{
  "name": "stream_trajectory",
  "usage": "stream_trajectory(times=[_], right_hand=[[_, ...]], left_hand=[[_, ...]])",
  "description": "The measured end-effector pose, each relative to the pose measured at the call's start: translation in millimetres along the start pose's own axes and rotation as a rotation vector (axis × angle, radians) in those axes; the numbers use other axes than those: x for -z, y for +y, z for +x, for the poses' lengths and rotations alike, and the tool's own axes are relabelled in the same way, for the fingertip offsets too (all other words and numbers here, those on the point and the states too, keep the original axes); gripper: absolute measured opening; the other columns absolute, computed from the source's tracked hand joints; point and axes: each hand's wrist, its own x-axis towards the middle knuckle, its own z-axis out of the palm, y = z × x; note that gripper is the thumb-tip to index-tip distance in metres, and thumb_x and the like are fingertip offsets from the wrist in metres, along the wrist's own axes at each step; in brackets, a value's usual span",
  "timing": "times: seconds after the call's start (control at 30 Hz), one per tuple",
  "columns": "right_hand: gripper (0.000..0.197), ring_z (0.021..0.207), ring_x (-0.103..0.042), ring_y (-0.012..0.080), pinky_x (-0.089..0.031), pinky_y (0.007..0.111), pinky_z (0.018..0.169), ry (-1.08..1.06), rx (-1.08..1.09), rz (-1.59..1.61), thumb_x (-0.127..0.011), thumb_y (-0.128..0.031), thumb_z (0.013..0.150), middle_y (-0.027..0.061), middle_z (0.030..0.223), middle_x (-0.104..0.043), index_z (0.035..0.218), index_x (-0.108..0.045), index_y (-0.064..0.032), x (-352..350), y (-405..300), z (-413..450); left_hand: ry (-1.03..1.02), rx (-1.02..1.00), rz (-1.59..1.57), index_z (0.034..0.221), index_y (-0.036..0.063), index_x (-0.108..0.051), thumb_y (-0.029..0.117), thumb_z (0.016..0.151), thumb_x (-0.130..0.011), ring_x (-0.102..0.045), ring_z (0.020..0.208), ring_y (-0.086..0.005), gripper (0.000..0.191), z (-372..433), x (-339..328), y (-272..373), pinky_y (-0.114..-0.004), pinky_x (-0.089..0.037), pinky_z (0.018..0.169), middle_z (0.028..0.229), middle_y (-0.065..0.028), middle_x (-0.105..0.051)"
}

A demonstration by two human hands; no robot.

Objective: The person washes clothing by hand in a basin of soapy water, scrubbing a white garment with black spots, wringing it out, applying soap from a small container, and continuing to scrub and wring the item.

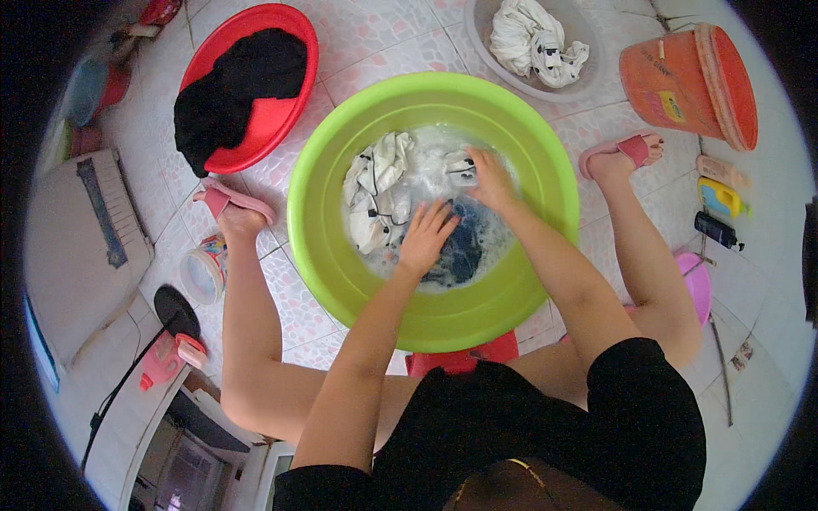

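A large green plastic basin [434, 326] holds sudsy water between my legs. White cloth with black details [378, 191] lies bunched on its left side, and dark blue cloth [465, 246] is partly under the water near the middle. My left hand [427, 237], fingers spread, rests at the left edge of the dark cloth. My right hand [491, 179] is at the upper right of the water, its fingers and thumb around a bit of white cloth with black spots [459, 165]. The suds hide what lies deeper.
A red basin [262, 137] with black cloth stands at the upper left, a grey basin [569, 89] with white cloth at the top. An orange bucket [671, 86], several bottles [719, 197] and a pink basin [696, 287] are at the right. A small tub [201, 274] stands by my left foot.
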Motion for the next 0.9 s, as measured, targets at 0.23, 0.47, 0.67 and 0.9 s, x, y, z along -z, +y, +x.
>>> stream_trajectory(times=[0.23, 0.47, 0.67, 0.9], right_hand=[[0.078, 0.106, -0.047, 0.0289, -0.036, 0.033, 0.092, -0.134, -0.471, 0.098, -0.074, -0.012, 0.051, 0.0141, 0.117, -0.048, 0.123, -0.043, -0.0077, 18.0, -11.5, -11.0], [0.064, 0.113, -0.042, 0.0199, -0.035, 0.031, 0.092, -0.177, -0.41, 1.016, -0.075, -0.022, 0.059, 0.0098, 0.127, -0.04, 0.116, -0.051, -0.005, 65.5, -88.5, -21.9], [0.035, 0.086, -0.056, 0.0212, -0.043, 0.03, 0.075, 0.03, -0.112, 0.803, -0.071, -0.018, 0.061, 0.0104, 0.09, -0.058, 0.09, -0.059, -0.0032, 62.1, -167.5, -56.1], [0.019, 0.065, -0.056, 0.0305, -0.043, 0.038, 0.057, 0.203, 0.117, 0.421, -0.065, -0.02, 0.061, 0.013, 0.069, -0.054, 0.065, -0.054, -0.0053, 72.7, -266.6, -98.8]], left_hand=[[-0.721, 0.509, -0.168, 0.108, 0.0156, -0.052, 0.012, 0.076, -0.045, -0.055, 0.096, -0.0302, 0.034, -27.1, 24.3, 40.3, -0.04, -0.039, 0.087, 0.103, -0.0119, -0.057], [-0.115, 1.136, -1.17, 0.102, 0.0128, -0.059, 0.045, 0.077, -0.05, -0.057, 0.093, -0.0239, 0.041, -40.2, 5.6, 4.4, -0.037, -0.044, 0.081, 0.1, -0.0132, -0.059], [0.293, 0.911, -2.52, 0.121, 0.0048, -0.041, 0.062, 0.077, -0.04, -0.047, 0.106, -0.0293, 0.072, 18.4, 66.6, 28.8, -0.046, -0.035, 0.093, 0.115, -0.0144, -0.048], [0.036, 0.212, -3.519, 0.103, -0.0034, -0.046, 0.054, 0.077, -0.05, -0.056, 0.087, -0.0241, 0.063, 18.8, 44.6, -4.9, -0.036, -0.045, 0.078, 0.094, -0.016, -0.057]])
